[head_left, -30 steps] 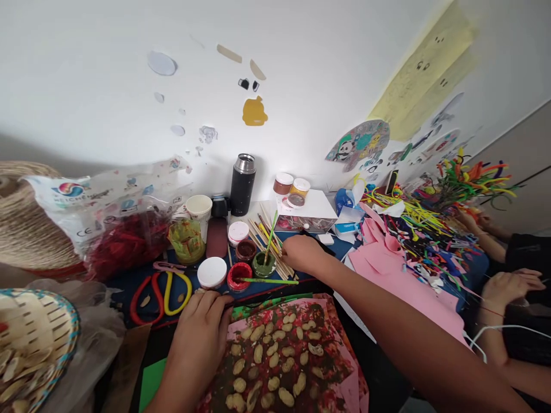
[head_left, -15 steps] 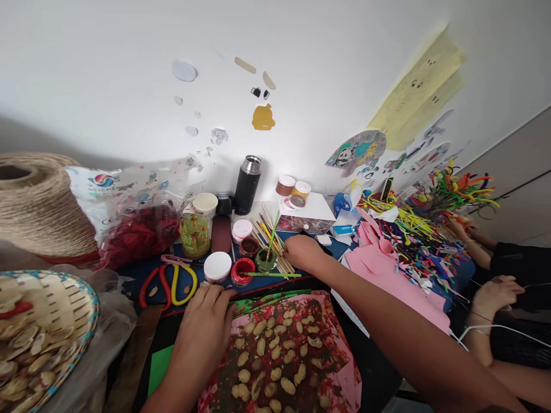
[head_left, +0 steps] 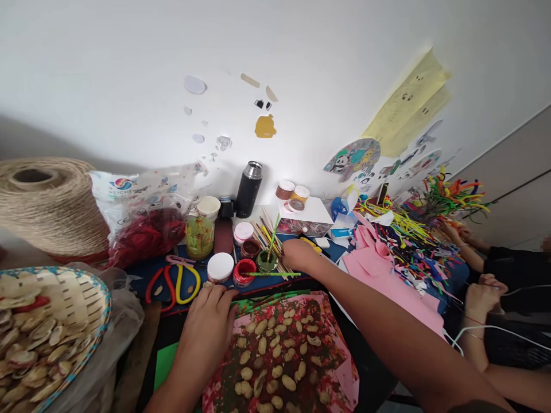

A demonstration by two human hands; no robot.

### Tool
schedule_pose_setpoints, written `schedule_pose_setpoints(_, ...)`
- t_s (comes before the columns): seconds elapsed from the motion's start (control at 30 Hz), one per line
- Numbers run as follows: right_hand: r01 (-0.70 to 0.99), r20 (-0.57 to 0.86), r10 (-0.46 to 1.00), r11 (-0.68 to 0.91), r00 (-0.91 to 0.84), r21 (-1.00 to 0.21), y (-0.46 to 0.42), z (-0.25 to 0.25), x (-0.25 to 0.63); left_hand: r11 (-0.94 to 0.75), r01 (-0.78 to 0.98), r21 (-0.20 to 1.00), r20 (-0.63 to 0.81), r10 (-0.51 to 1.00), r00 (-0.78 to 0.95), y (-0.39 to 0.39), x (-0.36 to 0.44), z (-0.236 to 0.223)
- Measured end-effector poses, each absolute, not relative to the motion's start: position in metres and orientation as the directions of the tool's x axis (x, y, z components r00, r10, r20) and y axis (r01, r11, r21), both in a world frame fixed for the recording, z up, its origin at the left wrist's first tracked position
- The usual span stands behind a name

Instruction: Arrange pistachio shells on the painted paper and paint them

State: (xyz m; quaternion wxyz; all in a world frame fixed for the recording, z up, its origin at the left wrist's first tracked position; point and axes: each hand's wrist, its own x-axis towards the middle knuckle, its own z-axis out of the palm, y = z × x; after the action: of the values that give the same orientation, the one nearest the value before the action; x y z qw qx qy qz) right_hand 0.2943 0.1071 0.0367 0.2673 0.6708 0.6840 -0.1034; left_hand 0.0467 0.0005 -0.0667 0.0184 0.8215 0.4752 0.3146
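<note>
My left hand (head_left: 210, 321) lies with its fingers stretched out by the top left corner of a painted sheet (head_left: 215, 373). Whole peanuts (head_left: 278, 350) are spread over the red, green and brown paint. Its fingertips reach close to a white-lidded jar (head_left: 220, 267). My right hand (head_left: 300, 255) is curled at the right side of a bundle of thin wooden sticks (head_left: 262, 232); its fingertips are hidden. Beside the sticks stand open paint jars: a red one (head_left: 244, 272), a brown one (head_left: 250, 248) and a green one (head_left: 267, 261). A green paintbrush (head_left: 275, 274) lies across the jars.
At the left are a basket of peanut shells (head_left: 97, 287), a twine spool (head_left: 55, 212) and red-and-yellow scissors (head_left: 167, 285). A black flask (head_left: 248, 192) stands at the wall. Pink felt (head_left: 387, 275) and pipe cleaners (head_left: 400, 229) lie right, near another person's hands (head_left: 484, 295).
The view has shifted slightly. My right hand has drawn a little left and back, uncovering a yellow-and-black item behind it. My left hand stays on the sheet's corner.
</note>
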Motion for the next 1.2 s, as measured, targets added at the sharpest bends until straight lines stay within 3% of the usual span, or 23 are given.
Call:
schedule_pose_setpoints(0.3, 0.989, -0.538, 0.842, 0.065, 0.018, 0.135, 0.110, 0.034, 0.297, -0.526, 0.768, 0.365, 0.468, 0.817, 0.337, 0.001, 0.047, -0.069)
schedule_pose_setpoints(0.57, 1.000, -0.480, 0.877, -0.016, 0.022, 0.017, 0.110, 0.029, 0.304, -0.549, 0.755, 0.359, 0.498, 0.796, 0.343, 0.002, 0.046, -0.069)
schedule_pose_setpoints(0.7, 0.990, -0.384, 0.923, -0.046, -0.009, -0.135, 0.109, 0.032, 0.314, -0.555, 0.747, 0.367, 0.508, 0.792, 0.338, 0.002, 0.046, -0.069)
schedule_pose_setpoints(0.83, 0.929, -0.262, 0.965, -0.082, -0.017, -0.362, 0.100, 0.034, 0.330, -0.554, 0.740, 0.381, 0.507, 0.795, 0.334, 0.001, 0.045, -0.069)
schedule_pose_setpoints(1.03, 0.689, -0.202, 0.979, -0.124, -0.033, -0.715, 0.074, 0.027, 0.345, -0.546, 0.741, 0.391, 0.480, 0.808, 0.343, 0.002, 0.044, -0.069)
schedule_pose_setpoints(1.2, 0.474, -0.143, 0.989, -0.116, -0.022, -0.873, 0.056, 0.026, 0.341, -0.553, 0.735, 0.393, 0.482, 0.804, 0.347, 0.002, 0.043, -0.069)
